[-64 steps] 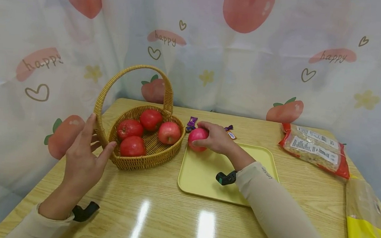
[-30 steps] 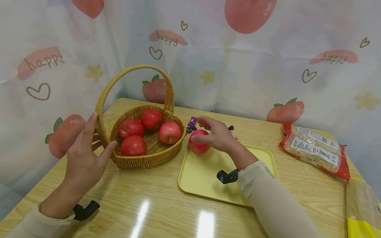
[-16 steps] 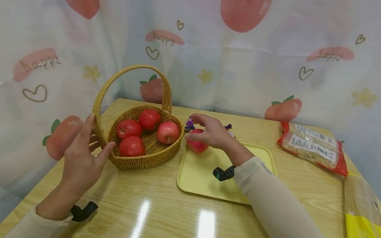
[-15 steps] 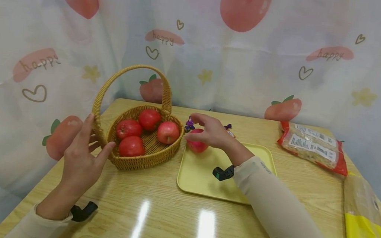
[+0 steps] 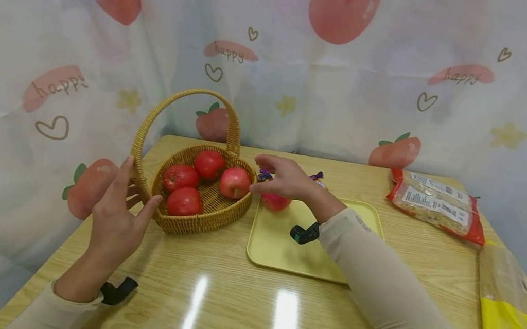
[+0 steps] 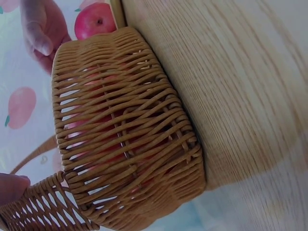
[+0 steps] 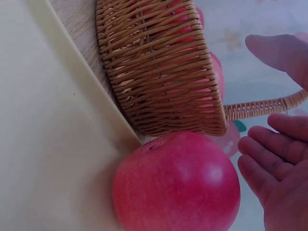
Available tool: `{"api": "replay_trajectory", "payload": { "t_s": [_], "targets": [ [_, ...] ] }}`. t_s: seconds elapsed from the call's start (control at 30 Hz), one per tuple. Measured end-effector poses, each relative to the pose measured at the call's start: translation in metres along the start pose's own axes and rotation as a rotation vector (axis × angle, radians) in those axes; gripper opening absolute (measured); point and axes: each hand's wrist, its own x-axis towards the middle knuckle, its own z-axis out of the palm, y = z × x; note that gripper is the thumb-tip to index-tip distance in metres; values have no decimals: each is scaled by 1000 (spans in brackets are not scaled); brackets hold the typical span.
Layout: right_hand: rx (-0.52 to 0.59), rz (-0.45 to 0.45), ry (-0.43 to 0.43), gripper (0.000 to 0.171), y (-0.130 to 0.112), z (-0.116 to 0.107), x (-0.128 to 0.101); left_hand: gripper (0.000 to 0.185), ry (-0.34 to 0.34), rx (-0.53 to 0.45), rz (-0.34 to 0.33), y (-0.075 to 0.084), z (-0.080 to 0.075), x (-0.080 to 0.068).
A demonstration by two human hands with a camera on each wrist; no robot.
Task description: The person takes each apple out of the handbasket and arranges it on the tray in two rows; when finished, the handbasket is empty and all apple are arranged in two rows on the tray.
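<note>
A wicker basket (image 5: 200,225) with a tall arched handle holds several red apples (image 5: 185,201). My left hand (image 5: 116,225) rests against its left side, fingers fairly straight by the handle's base and thumb near the rim. One pinkish-red apple (image 7: 178,183) sits at the far-left corner of a yellow tray (image 5: 280,246). Above that apple, my right hand (image 5: 287,179) hovers with fingers and thumb spread, holding nothing. In the head view it partly covers the apple; its thumb tip appears near the basket's right rim. The right wrist view shows a gap between fingers and apple.
Small wrapped candies (image 5: 262,175) lie behind the tray, partly hidden by the right hand. At the table's right are a red-edged food packet (image 5: 437,205) and a clear-and-yellow bag (image 5: 510,308). A printed curtain (image 5: 343,98) hangs behind the table.
My right hand has let go of the apple on the tray, risen off it and shifted left toward the basket. My left hand and the basket stay in place.
</note>
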Motion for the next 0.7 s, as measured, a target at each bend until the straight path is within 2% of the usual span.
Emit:
{"api": "replay_trajectory", "payload": {
  "t_s": [0.3,0.47,0.7],
  "targets": [
    [-9,-28,-71,83,-13,3,19,100,5,4,10,-1,1,0],
    [-55,-53,-99,85,-21,5,30,100,3,4,8,0,1,0],
    [-107,-22,-143,85,-29,6,43,101,-7,8,-2,0,0,0]
  ]
}}
